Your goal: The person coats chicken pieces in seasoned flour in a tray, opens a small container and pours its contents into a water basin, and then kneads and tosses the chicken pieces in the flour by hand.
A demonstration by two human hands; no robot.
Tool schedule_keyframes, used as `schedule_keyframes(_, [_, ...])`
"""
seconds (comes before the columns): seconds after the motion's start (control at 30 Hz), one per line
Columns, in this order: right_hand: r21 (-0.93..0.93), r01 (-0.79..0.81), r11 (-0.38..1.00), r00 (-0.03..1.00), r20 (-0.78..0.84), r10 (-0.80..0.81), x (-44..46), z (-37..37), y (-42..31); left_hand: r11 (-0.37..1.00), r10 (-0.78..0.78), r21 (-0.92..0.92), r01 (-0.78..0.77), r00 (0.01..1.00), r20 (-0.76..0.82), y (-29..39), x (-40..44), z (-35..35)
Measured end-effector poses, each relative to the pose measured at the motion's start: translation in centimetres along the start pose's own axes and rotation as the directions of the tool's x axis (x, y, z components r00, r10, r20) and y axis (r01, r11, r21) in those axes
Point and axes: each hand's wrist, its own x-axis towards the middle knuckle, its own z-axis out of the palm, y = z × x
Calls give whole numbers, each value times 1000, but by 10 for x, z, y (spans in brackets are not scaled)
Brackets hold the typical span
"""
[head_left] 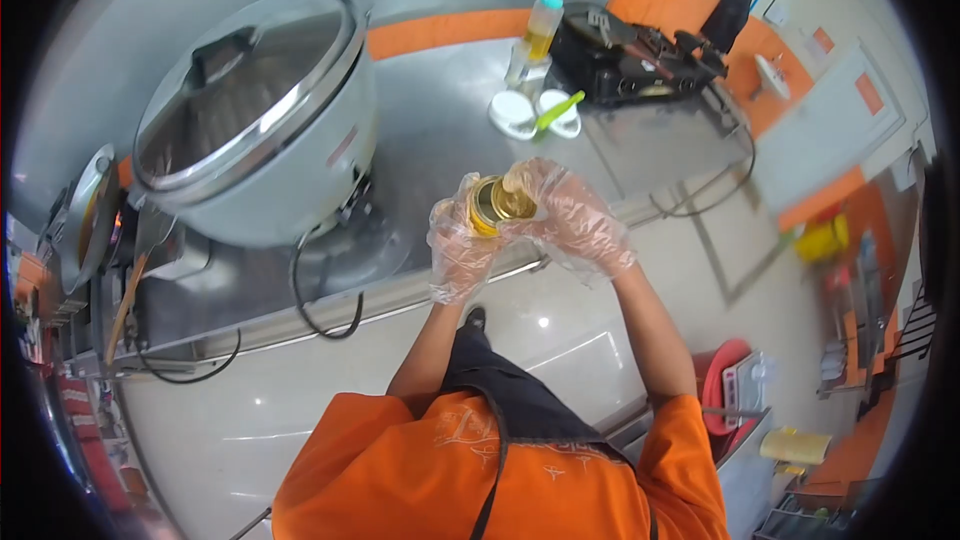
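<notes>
My left hand (463, 246), in a clear plastic glove, is wrapped around a small yellow and gold tin can (482, 212). The can is tilted, held above the floor near the counter's front edge. Against its right side, my gloved right hand (572, 217) has its fingers closed on a shiny gold metal lid (514, 202). The lid stands at an angle to the can's rim; whether it is fully apart from the can I cannot tell. What is inside the can is hidden.
A large rice cooker (300, 150) stands on the steel counter (430, 120). Behind my hands are two white dishes (512, 115), a green-handled utensil (558, 112), an oil squeeze bottle (541, 28) and a black gas stove (630, 65). A red basin (722, 380) is at lower right.
</notes>
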Motion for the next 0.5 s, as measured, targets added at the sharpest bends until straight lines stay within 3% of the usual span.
schedule_keyframes(0.07, [-60,48,997,997,-58,-51,24,-11,48,997,0,71,-3,999,50,-1,47,35])
schedule_keyframes(0.2, [118,-39,992,992,-117,53,67,-35,123,1000,-9,16,7,992,124,-19,122,101])
schedule_keyframes(0.3, [220,-52,974,985,-152,87,91,-37,177,996,23,-93,-19,999,46,-46,160,154])
schedule_keyframes(0.37, [270,-45,962,979,-178,96,104,-28,222,930,-102,-347,122,992,77,-63,182,192])
schedule_keyframes(0.43, [165,38,986,954,-300,13,115,-14,261,958,-92,-265,108,993,71,-78,205,222])
schedule_keyframes(0.5, [115,55,992,947,-321,-15,127,-7,295,980,-93,-171,101,994,52,-84,221,246])
